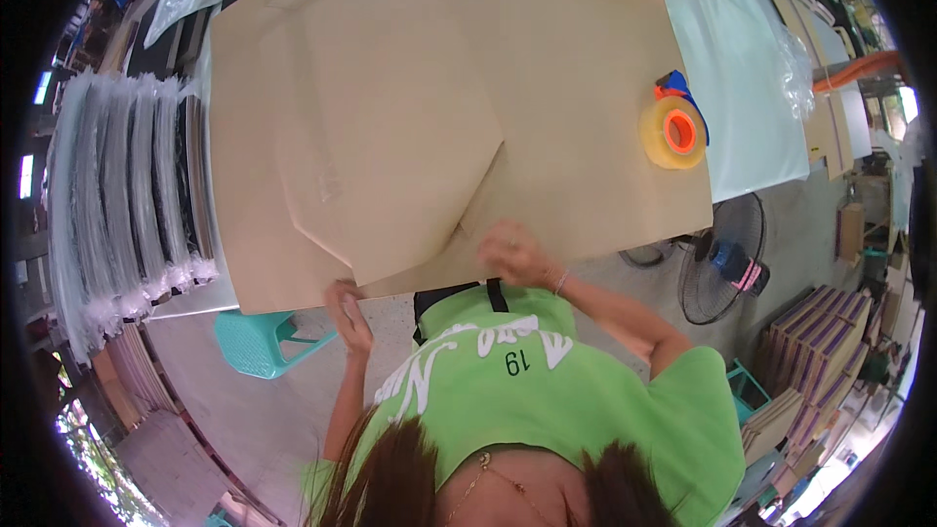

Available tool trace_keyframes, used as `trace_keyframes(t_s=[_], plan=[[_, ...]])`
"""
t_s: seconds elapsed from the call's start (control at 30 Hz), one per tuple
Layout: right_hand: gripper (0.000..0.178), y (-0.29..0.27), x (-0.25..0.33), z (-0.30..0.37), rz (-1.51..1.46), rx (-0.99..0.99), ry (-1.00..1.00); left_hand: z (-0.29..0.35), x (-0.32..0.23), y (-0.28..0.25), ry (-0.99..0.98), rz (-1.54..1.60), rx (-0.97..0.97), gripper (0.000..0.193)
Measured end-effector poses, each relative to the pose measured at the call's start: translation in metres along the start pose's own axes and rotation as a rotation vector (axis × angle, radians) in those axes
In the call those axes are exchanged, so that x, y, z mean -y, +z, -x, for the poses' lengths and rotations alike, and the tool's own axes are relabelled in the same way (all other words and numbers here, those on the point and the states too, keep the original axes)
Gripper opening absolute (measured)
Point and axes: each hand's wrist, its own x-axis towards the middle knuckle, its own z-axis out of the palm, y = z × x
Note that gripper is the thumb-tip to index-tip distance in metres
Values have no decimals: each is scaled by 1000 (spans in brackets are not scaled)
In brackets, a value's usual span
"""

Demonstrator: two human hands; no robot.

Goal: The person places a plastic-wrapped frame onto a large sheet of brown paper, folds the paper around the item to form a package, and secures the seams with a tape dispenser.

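Note:
A large sheet of brown wrapping paper (586, 68) covers the table in front of me, with a folded brown paper wrap (390, 127) on its left and middle part. The wrap's near side tapers in slanted folds, and a dark gap shows under its right fold. At the near edge my left hand (349, 317) is closed on the paper by the wrap's near corner. My right hand (522, 254) has its fingers curled in just above the sheet, right of that fold; whatever they pinch is hidden. A tape dispenser (675, 127) with a yellowish roll and orange core lies at the right.
Several plastic-wrapped flat panels (127, 195) stand in a row at the left. Clear plastic sheeting (747, 88) covers the table's right side. On the floor are a teal stool (256, 344), a black fan (724, 259) and stacked boards (820, 332).

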Motion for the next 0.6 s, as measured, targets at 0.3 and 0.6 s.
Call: trace_keyframes(t_s=[0.3, 0.6], plan=[[41, -48, -39, -73, 289, 96, 135, -82, 16, 4, 352, -590, 119, 41], [36, 2, 45, -37, -506, 58, 430, -15, 7, 12, -154, 222, -80, 46]])
